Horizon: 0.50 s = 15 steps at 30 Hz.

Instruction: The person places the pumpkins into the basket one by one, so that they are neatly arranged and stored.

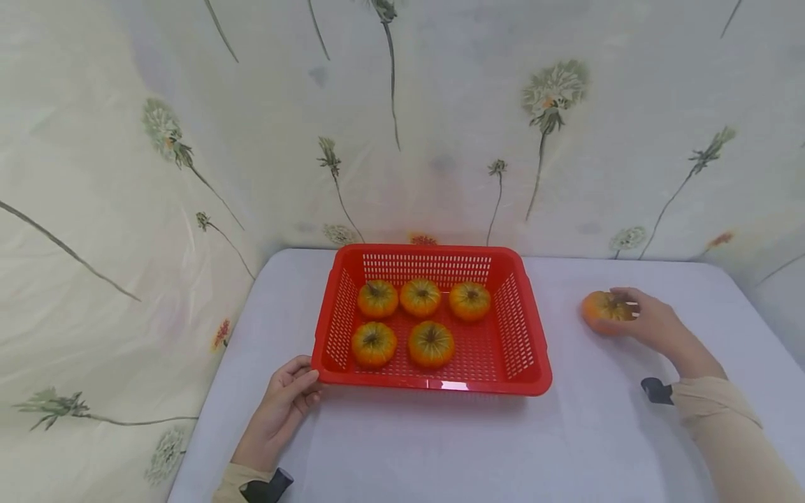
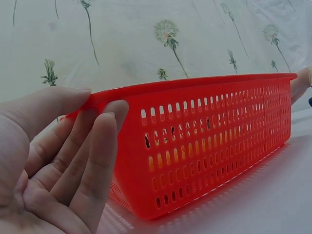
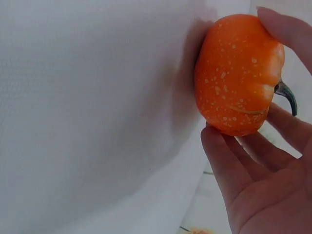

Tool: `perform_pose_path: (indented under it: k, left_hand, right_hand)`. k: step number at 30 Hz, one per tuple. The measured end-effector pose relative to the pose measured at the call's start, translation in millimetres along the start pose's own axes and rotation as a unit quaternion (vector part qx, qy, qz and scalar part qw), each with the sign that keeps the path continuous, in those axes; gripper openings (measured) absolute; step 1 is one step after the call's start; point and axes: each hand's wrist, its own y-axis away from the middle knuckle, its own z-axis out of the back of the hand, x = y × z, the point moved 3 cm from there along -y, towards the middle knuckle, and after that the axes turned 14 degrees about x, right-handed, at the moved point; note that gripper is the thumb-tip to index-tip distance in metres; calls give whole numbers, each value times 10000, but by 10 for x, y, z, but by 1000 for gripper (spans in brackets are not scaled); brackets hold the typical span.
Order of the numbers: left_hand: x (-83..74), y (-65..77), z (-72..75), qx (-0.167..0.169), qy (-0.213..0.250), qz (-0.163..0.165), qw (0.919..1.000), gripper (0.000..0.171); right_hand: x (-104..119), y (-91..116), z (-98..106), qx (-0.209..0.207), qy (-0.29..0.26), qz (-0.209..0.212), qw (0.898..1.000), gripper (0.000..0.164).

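A red plastic basket (image 1: 528, 314) with slotted walls stands on the table, and several small orange pumpkins (image 1: 431, 344) sit in its left and middle part. At the near left corner my left hand (image 1: 286, 405) pinches the basket's rim, thumb on top and fingers underneath, as the left wrist view shows. Off to the right of the basket, my right hand (image 1: 654, 321) grips another small pumpkin (image 3: 239, 73) between thumb and fingers. That pumpkin has pale speckles and a dark curved stem. Whether it touches the table I cannot tell.
The table (image 1: 428, 454) has a white cover. Behind it and on the left hangs a pale curtain (image 1: 440, 126) printed with dandelions. The basket's far wall stands close to the table's back edge. Each wrist wears a dark strap-on camera (image 1: 657, 390).
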Motion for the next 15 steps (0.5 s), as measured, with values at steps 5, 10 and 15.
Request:
perform_pose_path:
  k: [5,10,15]
  left_hand:
    - [2,3,0,115,55,-66,9999,18]
    - [3,4,7,136,97,-71,9998,19]
    - [8,-8,6,190,100,-80,9997,20]
  right_hand:
    - [19,18,-40,71,-34,82,9999,105]
    - [60,36,-72,122,-56,166,9998,102]
    - [133,86,-80,159,-105,217,9996,103]
